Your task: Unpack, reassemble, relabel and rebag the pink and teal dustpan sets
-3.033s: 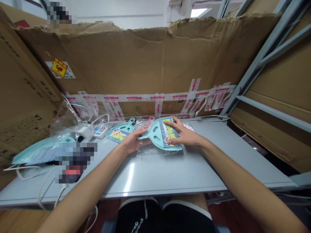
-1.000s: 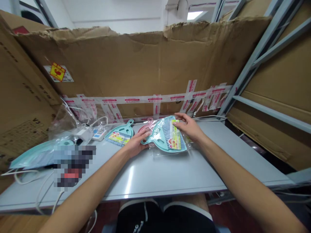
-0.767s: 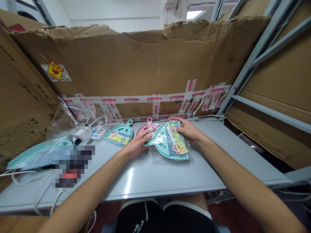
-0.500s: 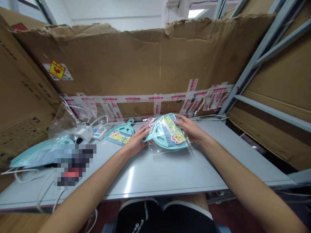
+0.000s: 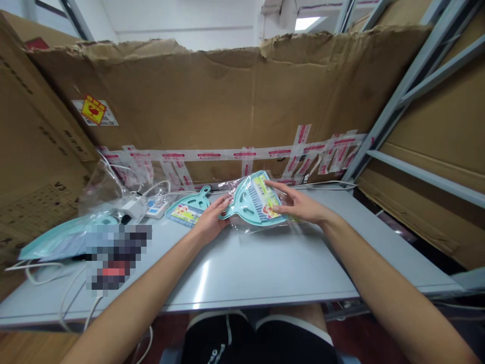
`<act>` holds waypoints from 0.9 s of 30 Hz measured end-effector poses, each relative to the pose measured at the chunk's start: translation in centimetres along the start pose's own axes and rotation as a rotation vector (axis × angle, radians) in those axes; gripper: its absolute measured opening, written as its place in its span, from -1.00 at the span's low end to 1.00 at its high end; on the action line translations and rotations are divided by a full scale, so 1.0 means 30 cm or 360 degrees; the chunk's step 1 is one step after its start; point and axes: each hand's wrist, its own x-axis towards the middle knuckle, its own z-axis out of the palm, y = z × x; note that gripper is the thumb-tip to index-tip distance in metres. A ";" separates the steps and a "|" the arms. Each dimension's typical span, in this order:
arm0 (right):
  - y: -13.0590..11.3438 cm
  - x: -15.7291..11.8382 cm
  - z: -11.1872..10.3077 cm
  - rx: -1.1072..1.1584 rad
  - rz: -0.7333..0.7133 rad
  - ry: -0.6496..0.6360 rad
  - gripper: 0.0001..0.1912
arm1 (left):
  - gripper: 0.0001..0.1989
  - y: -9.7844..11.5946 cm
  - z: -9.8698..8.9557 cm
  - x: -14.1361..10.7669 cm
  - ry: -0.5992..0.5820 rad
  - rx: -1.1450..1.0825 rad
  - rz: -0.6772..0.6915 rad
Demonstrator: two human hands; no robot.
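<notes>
head view: bagged teal dustpan point(image 5: 246, 205) lies beside second dustpan point(image 5: 191, 203).

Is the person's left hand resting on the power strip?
No: the left hand is beside the bagged teal dustpan, apart from the power strip, which lies further left on the table.

Grey table point(image 5: 261, 273), far edge: teal dustpan point(image 5: 188, 207) with printed card, power strip point(image 5: 156, 209), white adapter point(image 5: 134, 207), crumpled clear plastic bag point(image 5: 100, 184); left edge: bagged teal item point(image 5: 56, 241), white cables point(image 5: 49, 279); behind: cardboard sheet point(image 5: 212, 91) with pink-printed tape point(image 5: 212, 154); right: grey metal shelving point(image 5: 413, 86).
</notes>
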 end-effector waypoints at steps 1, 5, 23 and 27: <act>0.003 0.002 0.003 -0.0001 0.0009 0.0001 -0.02 | -0.56 -0.001 0.000 0.000 0.0001 0.0000 -0.0001; 0.011 0.001 0.004 -0.0120 0.0133 0.0009 0.02 | -0.54 -0.005 0.003 -0.002 0.0015 0.0022 -0.0011; 0.077 0.054 0.008 0.0352 0.0215 0.0704 -0.16 | -0.61 0.003 0.002 0.005 0.0052 0.0037 -0.0018; 0.056 0.050 0.003 0.0425 0.0184 0.0826 -0.34 | -0.59 0.002 -0.010 0.010 0.0005 0.0016 -0.0049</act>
